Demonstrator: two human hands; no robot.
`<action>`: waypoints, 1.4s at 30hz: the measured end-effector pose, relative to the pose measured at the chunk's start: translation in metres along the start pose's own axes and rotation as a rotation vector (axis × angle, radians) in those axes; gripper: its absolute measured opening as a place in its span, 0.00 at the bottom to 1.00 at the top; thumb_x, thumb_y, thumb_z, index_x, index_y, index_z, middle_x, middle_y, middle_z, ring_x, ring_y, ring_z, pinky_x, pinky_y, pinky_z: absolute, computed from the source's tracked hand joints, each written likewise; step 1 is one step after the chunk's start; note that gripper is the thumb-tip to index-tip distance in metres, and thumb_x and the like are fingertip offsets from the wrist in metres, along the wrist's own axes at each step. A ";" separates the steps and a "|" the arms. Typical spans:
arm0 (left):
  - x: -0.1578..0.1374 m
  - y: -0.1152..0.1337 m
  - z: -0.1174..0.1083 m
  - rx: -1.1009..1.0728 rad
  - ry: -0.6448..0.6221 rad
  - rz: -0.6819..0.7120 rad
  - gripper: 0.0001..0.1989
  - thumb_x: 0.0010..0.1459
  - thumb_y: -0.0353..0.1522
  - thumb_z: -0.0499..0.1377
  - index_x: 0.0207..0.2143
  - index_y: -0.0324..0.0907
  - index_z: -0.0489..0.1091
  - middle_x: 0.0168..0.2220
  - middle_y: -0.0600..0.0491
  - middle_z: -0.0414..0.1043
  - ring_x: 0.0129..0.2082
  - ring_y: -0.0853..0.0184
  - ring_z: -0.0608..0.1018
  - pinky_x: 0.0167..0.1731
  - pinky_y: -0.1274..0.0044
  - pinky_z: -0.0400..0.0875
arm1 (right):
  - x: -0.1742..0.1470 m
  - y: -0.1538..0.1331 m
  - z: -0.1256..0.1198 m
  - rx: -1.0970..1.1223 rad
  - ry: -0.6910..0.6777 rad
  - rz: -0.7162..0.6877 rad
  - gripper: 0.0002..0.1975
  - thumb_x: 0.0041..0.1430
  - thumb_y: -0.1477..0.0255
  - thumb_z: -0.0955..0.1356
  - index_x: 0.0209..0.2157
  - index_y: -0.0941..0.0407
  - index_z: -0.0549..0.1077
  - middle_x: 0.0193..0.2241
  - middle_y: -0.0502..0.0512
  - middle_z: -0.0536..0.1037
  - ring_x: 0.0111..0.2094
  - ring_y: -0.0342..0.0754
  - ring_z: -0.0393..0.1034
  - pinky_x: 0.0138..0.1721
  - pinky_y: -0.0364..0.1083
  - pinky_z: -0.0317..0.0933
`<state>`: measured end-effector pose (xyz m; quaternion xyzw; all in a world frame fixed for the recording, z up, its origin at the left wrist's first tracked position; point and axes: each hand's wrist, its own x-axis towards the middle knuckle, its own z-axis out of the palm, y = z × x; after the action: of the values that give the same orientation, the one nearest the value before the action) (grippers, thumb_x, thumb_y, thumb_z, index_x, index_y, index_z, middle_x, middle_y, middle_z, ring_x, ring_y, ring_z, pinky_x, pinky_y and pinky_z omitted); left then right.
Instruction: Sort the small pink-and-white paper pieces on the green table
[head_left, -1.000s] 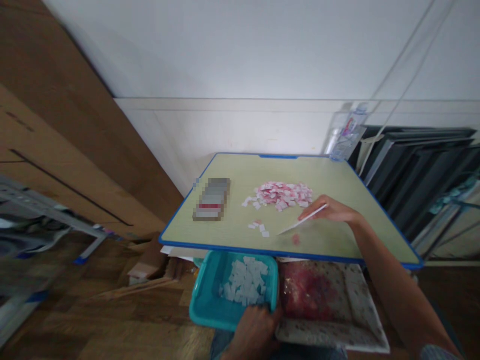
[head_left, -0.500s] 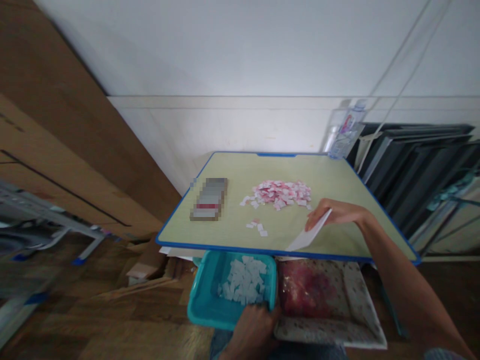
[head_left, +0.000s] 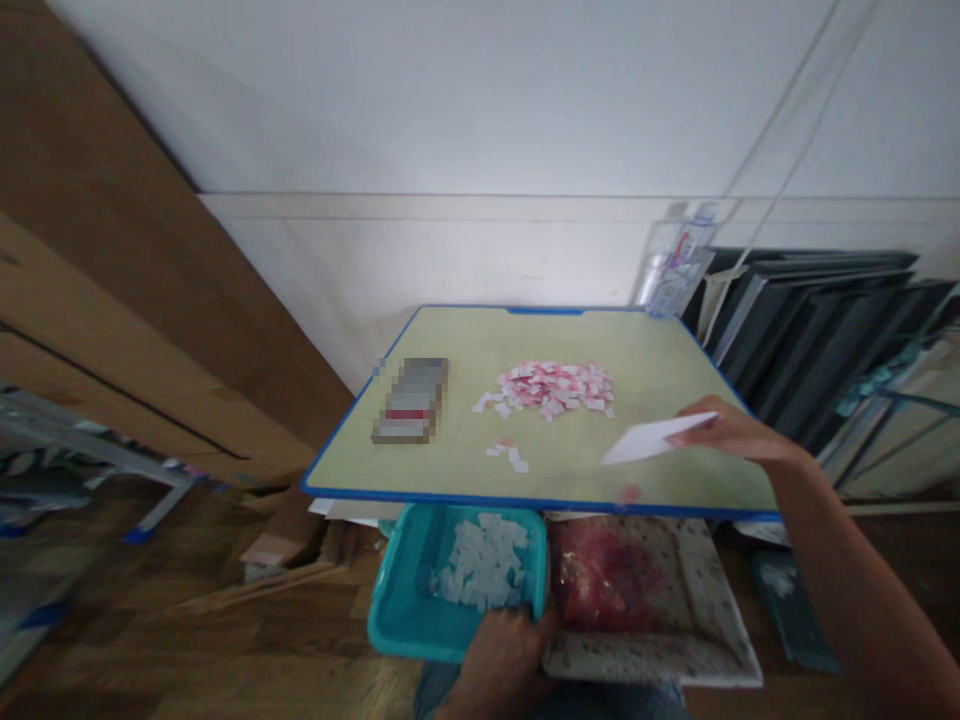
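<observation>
A white sheet of card or stiff paper (head_left: pixel 649 438) is pinched in my right hand (head_left: pixel 716 430), held tilted above the right part of the table (head_left: pixel 442 475). Below it, near the table's front edge, is a blurred reddish patch (head_left: pixel 628 495) that I cannot make out. My left hand (head_left: pixel 510 645) is closed at the near right corner of a teal basin (head_left: pixel 420 620), its fingertips partly hidden at the rim. Small white pieces (head_left: pixel 484 565) lie in that basin. Left of my right hand sits a pile of small pink and white paper pieces (head_left: pixel 555 387).
A stained white tray (head_left: pixel 705 600) with a red mass stands beside the basin. On the table lie several loose pieces (head_left: pixel 510 455) and a pixelated flat object (head_left: pixel 412 400). A clear bottle (head_left: pixel 682 262) stands at the back right corner; dark panels (head_left: pixel 825 310) lean beyond.
My right hand has moved right with the white sheet, which now lies flatter and away from the front edge. A reddish patch shows below it. My left hand stays at the basin.
</observation>
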<state>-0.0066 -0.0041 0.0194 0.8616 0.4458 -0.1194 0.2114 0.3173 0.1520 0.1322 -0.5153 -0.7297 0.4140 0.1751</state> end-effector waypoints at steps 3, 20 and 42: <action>0.001 -0.001 0.004 -0.013 0.032 0.014 0.23 0.49 0.36 0.56 0.48 0.40 0.59 0.32 0.45 0.70 0.30 0.55 0.71 0.28 0.70 0.63 | 0.008 0.009 0.004 0.078 0.142 0.083 0.16 0.39 0.61 0.70 0.23 0.62 0.75 0.17 0.51 0.73 0.19 0.45 0.64 0.19 0.42 0.55; 0.001 -0.003 0.007 -0.014 0.009 0.000 0.22 0.50 0.35 0.55 0.48 0.42 0.59 0.33 0.46 0.70 0.32 0.56 0.71 0.30 0.71 0.62 | -0.013 -0.007 0.033 0.119 -0.024 0.089 0.14 0.38 0.63 0.70 0.17 0.61 0.71 0.13 0.46 0.66 0.16 0.39 0.57 0.17 0.40 0.48; 0.001 -0.002 0.009 -0.030 0.039 -0.009 0.21 0.49 0.36 0.55 0.47 0.42 0.61 0.32 0.46 0.70 0.32 0.56 0.71 0.29 0.71 0.62 | -0.018 -0.001 0.021 -0.274 0.342 -0.068 0.18 0.51 0.61 0.62 0.30 0.61 0.76 0.26 0.57 0.78 0.27 0.51 0.70 0.27 0.44 0.61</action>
<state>-0.0083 -0.0067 0.0110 0.8584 0.4556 -0.0968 0.2149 0.3097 0.1273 0.1240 -0.5723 -0.7557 0.2112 0.2385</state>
